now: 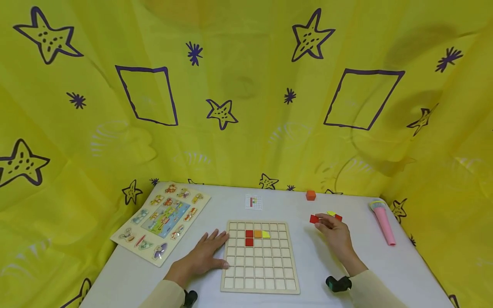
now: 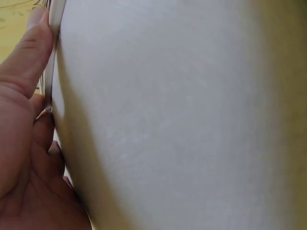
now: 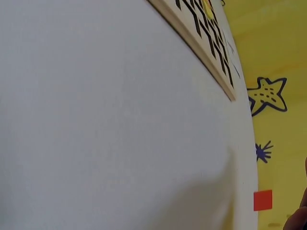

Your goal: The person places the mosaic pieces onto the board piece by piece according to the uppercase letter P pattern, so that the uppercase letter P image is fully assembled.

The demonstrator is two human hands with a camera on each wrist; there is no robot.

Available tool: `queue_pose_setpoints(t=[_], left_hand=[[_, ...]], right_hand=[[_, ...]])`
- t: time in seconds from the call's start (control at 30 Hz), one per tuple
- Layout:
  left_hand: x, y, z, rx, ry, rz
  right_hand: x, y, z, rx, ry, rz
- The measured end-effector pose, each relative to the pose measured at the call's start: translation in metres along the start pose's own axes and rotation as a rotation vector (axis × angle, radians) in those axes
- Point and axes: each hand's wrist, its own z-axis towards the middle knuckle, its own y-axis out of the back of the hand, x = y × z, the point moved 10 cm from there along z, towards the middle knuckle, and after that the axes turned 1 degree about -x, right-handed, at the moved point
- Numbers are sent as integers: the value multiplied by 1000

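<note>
A wooden grid board (image 1: 260,288) lies in front of me, with two red pieces (image 1: 249,242), an orange square (image 1: 258,234) and a yellow piece (image 1: 266,234) in its cells. My left hand (image 1: 204,253) is spread at the board's left edge, and its thumb and fingers touch the rim. To the right of the board, my right hand (image 1: 336,237) pinches a red square block (image 1: 313,219) between thumb and fingertips, above the table. Partly hidden behind that hand are another red piece (image 1: 338,217) and a yellow piece (image 1: 331,213).
An orange-red cube (image 1: 310,195) sits near the back edge. A small pattern card (image 1: 253,202) lies behind the board. At the left is a picture puzzle board (image 1: 154,254); at the right, a pink toy microphone (image 1: 384,224). Yellow cloth (image 1: 246,149) surrounds the white table.
</note>
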Motion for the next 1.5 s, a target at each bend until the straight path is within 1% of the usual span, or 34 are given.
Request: queue_pose_setpoints(t=[0.2,0.43,0.73,0.87,1.13,1.23,1.33,1.5], left_hand=[[3,0,2,-7,0,10],[4,-1,2,-9,-4,9],[1,0,1,-16,-9,9],[0,0,1,-18,-10,6],[2,0,1,-19,-5,3],[1,0,1,-19,-9,12],[0,0,1,-19,-12,15],[-1,1,1,-24,-9,12]], right_hand=[[10,-20,-9,6,-16,10],[23,-45,-23,37,-42,28],[36,-75,-37,86,-43,103],[44,-89,-44,109,-26,128],[59,-120,-61,173,29,134],[63,-133,-65,210,51,143],[64,-144,-70,254,55,151],[66,-159,-77,321,80,155]])
